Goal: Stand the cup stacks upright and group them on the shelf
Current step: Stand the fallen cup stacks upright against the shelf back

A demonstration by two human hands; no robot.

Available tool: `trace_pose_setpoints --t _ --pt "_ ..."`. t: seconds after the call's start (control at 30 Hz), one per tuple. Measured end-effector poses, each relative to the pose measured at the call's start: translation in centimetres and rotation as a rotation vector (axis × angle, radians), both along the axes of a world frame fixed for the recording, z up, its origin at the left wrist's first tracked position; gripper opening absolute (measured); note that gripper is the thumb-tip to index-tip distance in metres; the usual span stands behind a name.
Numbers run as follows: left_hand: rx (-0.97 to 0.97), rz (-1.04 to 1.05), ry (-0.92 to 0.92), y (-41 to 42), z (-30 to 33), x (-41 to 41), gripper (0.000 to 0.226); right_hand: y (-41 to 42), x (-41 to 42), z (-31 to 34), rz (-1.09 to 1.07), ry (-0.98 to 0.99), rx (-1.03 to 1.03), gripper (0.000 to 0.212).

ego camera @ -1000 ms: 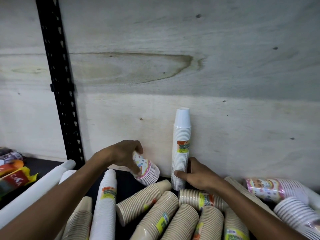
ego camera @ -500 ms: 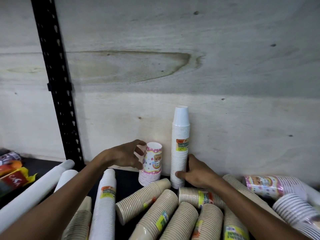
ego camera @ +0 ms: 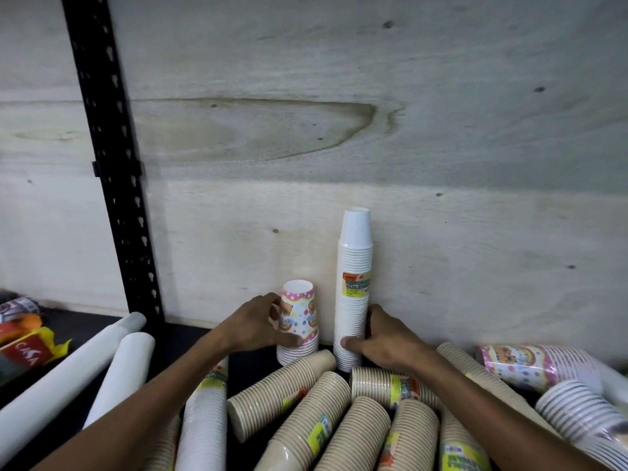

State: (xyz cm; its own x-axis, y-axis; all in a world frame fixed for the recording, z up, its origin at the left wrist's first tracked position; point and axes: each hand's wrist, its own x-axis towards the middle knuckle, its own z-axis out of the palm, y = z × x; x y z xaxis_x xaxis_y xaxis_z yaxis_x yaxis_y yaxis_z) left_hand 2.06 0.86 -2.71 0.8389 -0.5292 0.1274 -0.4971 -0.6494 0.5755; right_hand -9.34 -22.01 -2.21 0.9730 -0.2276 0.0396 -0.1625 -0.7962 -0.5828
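A short pink patterned cup stack [ego camera: 299,317] stands upright against the plywood back wall. My left hand [ego camera: 253,326] grips its left side, thumb low across the front. Right beside it a tall white cup stack [ego camera: 353,287] with a yellow label stands upright. My right hand [ego camera: 384,338] holds its lower part, thumb in front. In front of both, several tan cup stacks [ego camera: 326,423] lie on their sides on the black shelf [ego camera: 183,338]. A white stack [ego camera: 204,416] lies under my left forearm.
Long white stacks [ego camera: 112,365] lie at the left, beside red and yellow packets [ego camera: 27,345]. A black slotted upright [ego camera: 112,164] rises at the left. At the right lie another pink patterned stack [ego camera: 530,363] and a white ribbed stack [ego camera: 577,416].
My left hand tipped the pink patterned stack from lying tilted to upright, next to the white stack. My right hand stayed on the white stack's base.
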Motion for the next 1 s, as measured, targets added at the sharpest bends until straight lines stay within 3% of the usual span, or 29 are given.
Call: trace_pose_setpoints --t 0.13,0.33,0.43,0.53,0.77,1.0 --pt "-0.096 -0.107 0.205 0.2 -0.5 0.1 0.073 -0.1 0.0 0.0 0.027 0.011 0.008 0.076" --pt "-0.035 0.061 -0.017 -0.5 -1.3 0.1 0.075 -0.2 0.4 -0.2 -0.017 0.007 0.001 0.075" --pt "-0.068 0.029 0.088 -0.5 -1.8 0.3 0.09 0.1 0.6 -0.4 -0.045 -0.003 0.008 0.075" --pt "-0.086 -0.018 0.203 -0.2 -1.7 0.3 0.088 0.1 0.7 -0.3 -0.036 0.014 -0.006 0.077" --pt "-0.075 0.119 0.044 -1.1 -1.7 -0.8 0.075 0.1 1.1 -0.4 -0.002 -0.004 -0.018 0.079" --pt "-0.058 0.13 0.018 -0.9 -1.4 -0.7 0.066 0.5 1.3 -0.9 -0.047 -0.022 -0.006 0.082"
